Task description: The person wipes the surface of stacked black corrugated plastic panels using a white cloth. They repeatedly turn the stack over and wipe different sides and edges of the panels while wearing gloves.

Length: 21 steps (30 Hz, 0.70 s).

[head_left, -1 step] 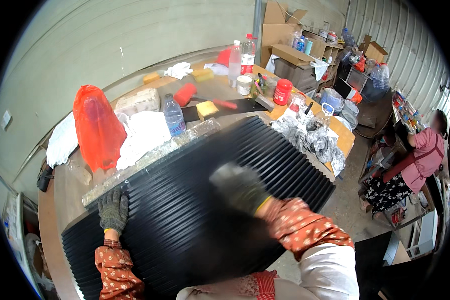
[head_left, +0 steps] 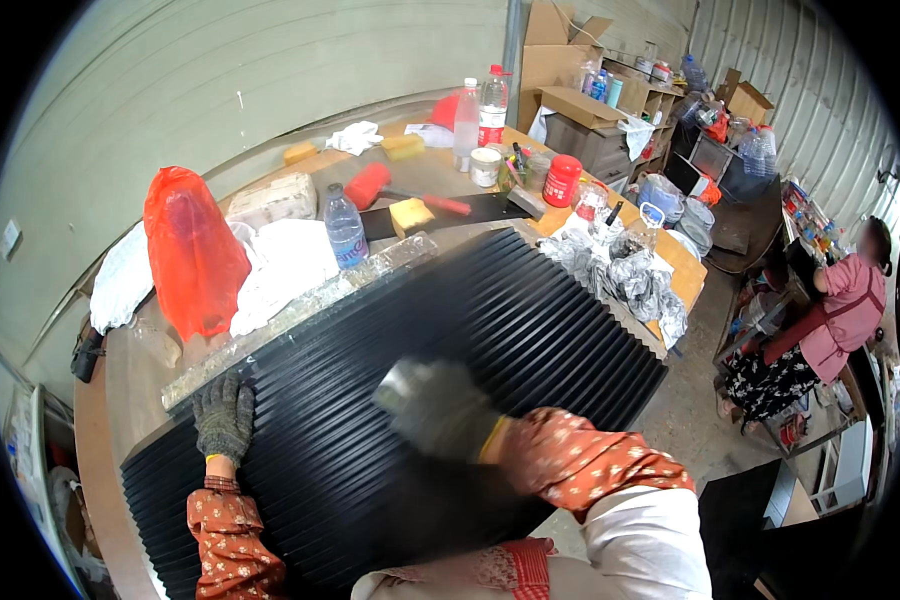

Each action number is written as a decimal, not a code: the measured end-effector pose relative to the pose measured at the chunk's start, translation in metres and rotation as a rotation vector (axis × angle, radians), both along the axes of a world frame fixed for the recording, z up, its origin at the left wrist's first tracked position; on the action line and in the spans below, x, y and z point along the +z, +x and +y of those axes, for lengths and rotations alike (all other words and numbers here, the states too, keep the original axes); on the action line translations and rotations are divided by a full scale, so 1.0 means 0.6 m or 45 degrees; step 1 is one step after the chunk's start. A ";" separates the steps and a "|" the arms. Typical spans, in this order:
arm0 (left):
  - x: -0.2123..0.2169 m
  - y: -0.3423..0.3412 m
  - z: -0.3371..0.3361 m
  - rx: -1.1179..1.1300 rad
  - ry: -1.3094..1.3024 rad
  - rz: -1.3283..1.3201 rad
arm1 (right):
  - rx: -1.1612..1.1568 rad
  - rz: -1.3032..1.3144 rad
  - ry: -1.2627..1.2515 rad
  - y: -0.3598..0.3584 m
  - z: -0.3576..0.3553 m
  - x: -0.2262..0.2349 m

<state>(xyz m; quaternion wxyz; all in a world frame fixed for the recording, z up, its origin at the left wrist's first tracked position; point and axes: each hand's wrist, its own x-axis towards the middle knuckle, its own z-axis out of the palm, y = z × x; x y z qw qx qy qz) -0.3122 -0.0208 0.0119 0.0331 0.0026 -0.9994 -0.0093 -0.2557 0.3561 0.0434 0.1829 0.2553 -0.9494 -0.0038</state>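
A large black ribbed panel (head_left: 300,400) lies at a slant across the table before me. My left hand (head_left: 224,418), in a dark grey knit glove, rests flat on the panel's left part with its fingers stretched out. Over the middle of the panel is my right hand (head_left: 445,410), in the same kind of glove and smeared by motion. A small pale grey piece (head_left: 394,383) shows at its fingers; its kind is too blurred to tell. A long speckled straight bar (head_left: 300,312) runs along the panel's far edge.
Beyond the bar stand a water bottle (head_left: 345,230), a yellow sponge (head_left: 410,216), a red-headed mallet (head_left: 368,186) and a red plastic bag (head_left: 192,255). Crumpled grey sheeting (head_left: 635,280) lies to the right. Further right, a person in pink (head_left: 850,310) stands at another bench.
My right hand has moved a little left and toward me over the panel, with the pale piece at its fingers. My left hand stays in place on the panel.
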 end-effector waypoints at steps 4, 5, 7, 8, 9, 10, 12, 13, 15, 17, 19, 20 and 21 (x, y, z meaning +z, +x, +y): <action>0.006 -0.009 0.002 -0.050 0.045 0.048 | 0.207 -0.081 0.050 0.002 0.012 0.005; 0.004 -0.002 -0.008 -0.041 0.041 0.047 | 0.131 -0.127 0.088 -0.009 0.037 0.017; 0.001 0.008 -0.030 -0.017 0.015 0.073 | -0.036 -0.146 0.165 -0.039 0.115 0.042; 0.005 0.014 -0.038 -0.006 0.002 0.078 | -0.199 -0.110 0.168 -0.064 0.168 0.032; 0.005 0.012 -0.035 -0.020 0.006 0.089 | -0.452 -0.115 0.175 -0.089 0.234 0.022; 0.000 0.007 -0.026 -0.045 0.035 0.105 | -0.777 -0.194 0.142 -0.111 0.296 0.011; -0.003 0.002 -0.025 -0.056 0.021 0.127 | -1.128 -0.487 -0.084 -0.145 0.370 0.025; -0.013 -0.010 -0.014 -0.079 0.037 0.145 | -1.167 -0.463 -0.033 -0.158 0.416 0.004; -0.013 0.001 -0.038 -0.053 -0.017 0.130 | -1.162 -0.309 -0.075 -0.140 0.368 0.000; -0.013 -0.002 -0.019 -0.044 0.025 0.147 | -1.031 -0.190 0.142 -0.122 0.347 -0.015; -0.008 0.003 -0.022 -0.018 -0.011 0.118 | -0.896 -0.186 0.173 -0.088 0.259 -0.004; -0.007 0.006 -0.030 -0.001 -0.025 0.113 | -0.731 -0.100 0.187 -0.055 0.199 0.005; -0.007 0.009 -0.033 0.013 -0.040 0.109 | -0.422 0.054 0.146 -0.029 0.142 0.020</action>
